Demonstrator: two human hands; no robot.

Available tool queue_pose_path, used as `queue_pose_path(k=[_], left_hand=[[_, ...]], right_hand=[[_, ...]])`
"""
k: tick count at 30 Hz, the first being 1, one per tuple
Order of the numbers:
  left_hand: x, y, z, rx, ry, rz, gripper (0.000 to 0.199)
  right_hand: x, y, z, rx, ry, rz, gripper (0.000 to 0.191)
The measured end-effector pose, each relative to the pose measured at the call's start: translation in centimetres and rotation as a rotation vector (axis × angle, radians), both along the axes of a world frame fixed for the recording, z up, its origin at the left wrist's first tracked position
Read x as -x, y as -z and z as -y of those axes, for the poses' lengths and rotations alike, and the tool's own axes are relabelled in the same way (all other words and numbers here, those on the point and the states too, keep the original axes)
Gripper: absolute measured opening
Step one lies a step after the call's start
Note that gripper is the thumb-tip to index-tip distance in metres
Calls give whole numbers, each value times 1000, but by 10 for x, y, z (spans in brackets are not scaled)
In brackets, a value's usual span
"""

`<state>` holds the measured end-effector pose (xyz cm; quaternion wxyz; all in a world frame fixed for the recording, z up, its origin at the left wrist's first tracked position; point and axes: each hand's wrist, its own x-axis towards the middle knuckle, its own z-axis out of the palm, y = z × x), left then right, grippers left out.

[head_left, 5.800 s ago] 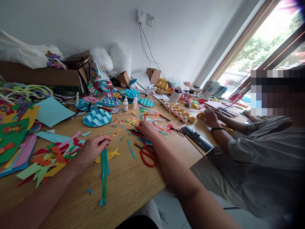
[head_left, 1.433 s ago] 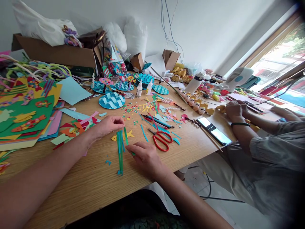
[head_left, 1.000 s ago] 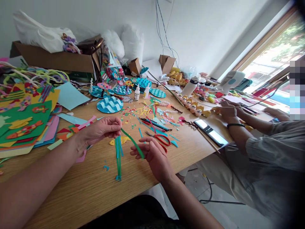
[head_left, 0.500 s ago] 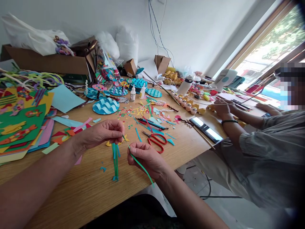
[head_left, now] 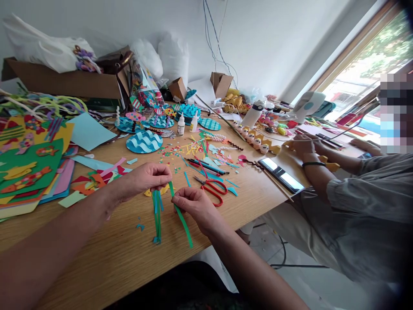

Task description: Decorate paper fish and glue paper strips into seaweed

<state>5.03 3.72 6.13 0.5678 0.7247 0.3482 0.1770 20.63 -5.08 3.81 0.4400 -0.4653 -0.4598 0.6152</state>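
Observation:
Between my two hands runs a narrow green paper strip [head_left: 185, 224]. My left hand [head_left: 154, 176] pinches its upper end between thumb and fingers. A little lower, my right hand [head_left: 193, 206] grips the same strip, and its free end hangs toward the table's front edge. Under my left hand, several green and blue strips [head_left: 157, 219] lie on the table, with a yellow paper piece [head_left: 149, 192] partly hidden behind the fingers. Red-handled scissors [head_left: 215, 189] rest just beyond my right hand.
Stacked coloured paper [head_left: 38, 172] is at left. Blue wave-patterned discs [head_left: 144, 142], glue bottles [head_left: 181, 125] and pens [head_left: 206, 166] lie further back among paper scraps. At right, a person in a grey shirt [head_left: 364, 206] rests their arms on the table near a phone [head_left: 280, 174].
The green strip has turned its flat side toward me, and its free end has swung left. My right hand has shifted slightly up and left.

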Motion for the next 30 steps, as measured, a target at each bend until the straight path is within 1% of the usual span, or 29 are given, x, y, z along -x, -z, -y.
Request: queue_pose_path(k=[2,4,5,7,9,11,13,16,19,23,25,27,30], left_hand=[[0,0,-1,-4,-15,-4,24],[1,0,-2,7,-53,4,23],[2,0,-3,23,-77,12,23],[3,0,-3,70,-119,30,22],[3,0,-4,119,-146,47,22],[2,1,-5,152,-157,66,23],[2,2,-6,163,-162,80,23],[2,4,-7,133,-159,64,23],[3,6,-8,92,-155,45,22],[4,8,-10,63,-156,30,21],[4,9,-11,22,-157,5,21],[3,12,-14,-55,-157,-39,21],[3,19,-21,-218,-139,-124,20]], right_hand=[[-1,4,0,-49,2,31,19],[-3,10,1,-169,33,132,10],[-5,13,2,-264,51,225,11],[-7,19,4,-495,57,478,27],[-9,23,6,-717,4,734,35],[-9,24,7,-882,-50,899,34],[-9,24,8,-991,-46,975,29],[-10,23,8,-1069,23,962,23],[-11,21,10,-1112,82,924,24],[-11,21,11,-1077,149,955,24],[-11,21,10,-1056,162,988,23],[-12,21,7,-1069,118,1026,22],[-12,20,1,-1113,-29,1113,21]])
